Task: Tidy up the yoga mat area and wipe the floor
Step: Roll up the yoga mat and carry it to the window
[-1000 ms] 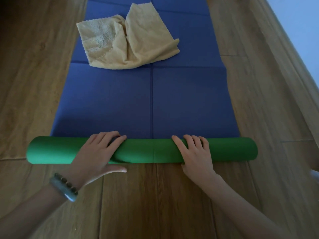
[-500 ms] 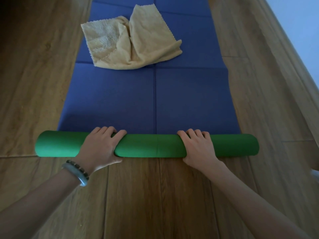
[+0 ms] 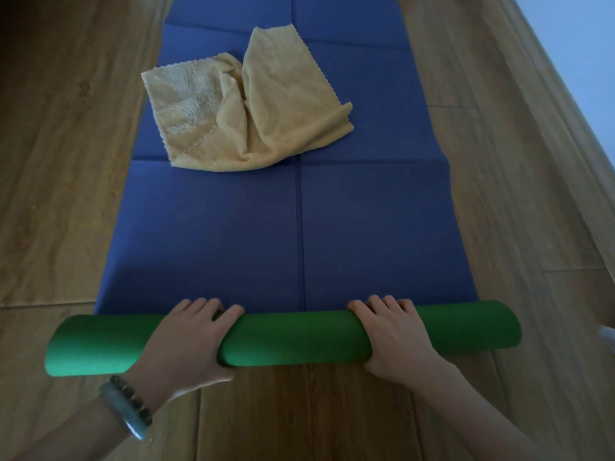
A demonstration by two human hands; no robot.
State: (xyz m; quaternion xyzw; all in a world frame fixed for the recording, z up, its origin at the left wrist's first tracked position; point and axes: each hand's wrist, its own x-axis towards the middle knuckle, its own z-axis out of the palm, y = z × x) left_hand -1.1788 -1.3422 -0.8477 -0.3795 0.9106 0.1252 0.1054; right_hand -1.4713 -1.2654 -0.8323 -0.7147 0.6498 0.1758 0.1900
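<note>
Rolling is under way, at an early stage. The yoga mat (image 3: 366, 227) lies lengthwise on the wood floor (image 3: 66, 194), blue face up, running away from the person. Its near end is turned up into a green roll (image 3: 293, 341) lying crosswise, just ahead of the wrists. The roll overhangs the flat blue part at both ends, more on the left. It may be skewed or telescoped; I cannot tell which.

Hands: the left hand (image 3: 189, 341) grasps the roll left of centre, fingers curled over the top, thumb on the near side. The right hand (image 3: 396, 337) grasps it right of centre, fingers over the crest, thumb hidden. There is a beaded bracelet (image 3: 129, 404) on the left wrist.

Done, by my reading: only the first turns. Most of the mat's visible length lies flat ahead of the roll, and its far end runs out of the top of the view.

In the way: a crumpled tan cloth (image 3: 239, 118) sits on the blue surface, well ahead of the roll and mostly left of the centre crease. It would have to come off before the roll reaches it — likely it is the wiping cloth.

Left to do: finish the roll, set the mat aside, wipe the floor. There is no sign that wiping has begun — the cloth is untouched. The light is too dim to tell whether the boards are dusty. A pale wall (image 3: 572, 34) runs along the right.
</note>
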